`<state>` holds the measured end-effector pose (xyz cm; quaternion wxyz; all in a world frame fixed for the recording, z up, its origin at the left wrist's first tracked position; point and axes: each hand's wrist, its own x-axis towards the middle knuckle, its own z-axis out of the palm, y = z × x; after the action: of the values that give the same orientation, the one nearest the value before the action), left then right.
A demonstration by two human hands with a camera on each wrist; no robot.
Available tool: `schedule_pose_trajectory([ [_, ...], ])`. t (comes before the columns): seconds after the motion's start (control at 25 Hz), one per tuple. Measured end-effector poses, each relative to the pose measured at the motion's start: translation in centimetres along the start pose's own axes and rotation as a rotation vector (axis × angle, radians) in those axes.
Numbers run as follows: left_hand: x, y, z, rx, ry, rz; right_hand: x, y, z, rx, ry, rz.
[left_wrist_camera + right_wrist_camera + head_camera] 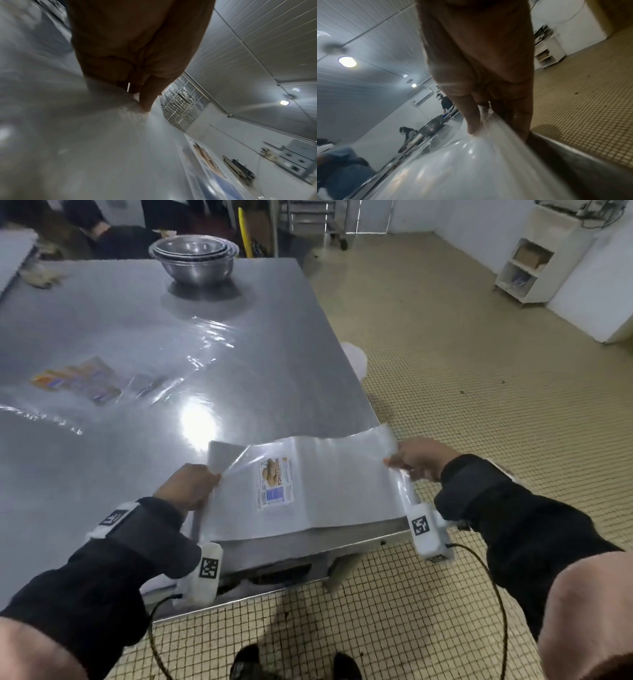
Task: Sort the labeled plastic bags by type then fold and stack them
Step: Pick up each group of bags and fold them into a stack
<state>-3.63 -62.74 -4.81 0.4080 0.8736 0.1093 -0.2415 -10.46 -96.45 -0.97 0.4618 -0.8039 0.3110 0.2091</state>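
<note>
A clear plastic bag with a printed bread label is stretched over the near right corner of the steel table. My left hand pinches its left edge, and my right hand pinches its right edge just past the table's side. The left wrist view shows my left hand with its thumb pressed on the film and the label lower right. My right hand grips the bag in the right wrist view. Another labeled bag lies flat at the table's left.
Nested steel bowls stand at the table's far side. A loose clear film lies mid-table. Tiled floor opens to the right, with a white shelf unit at the far wall. Other people work beyond the table.
</note>
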Motion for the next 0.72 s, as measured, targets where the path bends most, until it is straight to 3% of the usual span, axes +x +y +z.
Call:
schedule_pose_trajectory([
  [0.28,-2.3,-0.8,1.9,-0.018,0.137,-0.109,1.5,0.9,-1.3,-0.184,-0.091,-0.068],
  [0.44,-3.6,-1.6,2.7,0.001,0.171,-0.109,1.7,1.6,-1.7,-0.119,-0.128,-0.106],
  [0.72,-4.0,-0.8,3.4,0.041,0.295,-0.043,1.1,2.5,-0.9,-0.135,0.049,-0.236],
])
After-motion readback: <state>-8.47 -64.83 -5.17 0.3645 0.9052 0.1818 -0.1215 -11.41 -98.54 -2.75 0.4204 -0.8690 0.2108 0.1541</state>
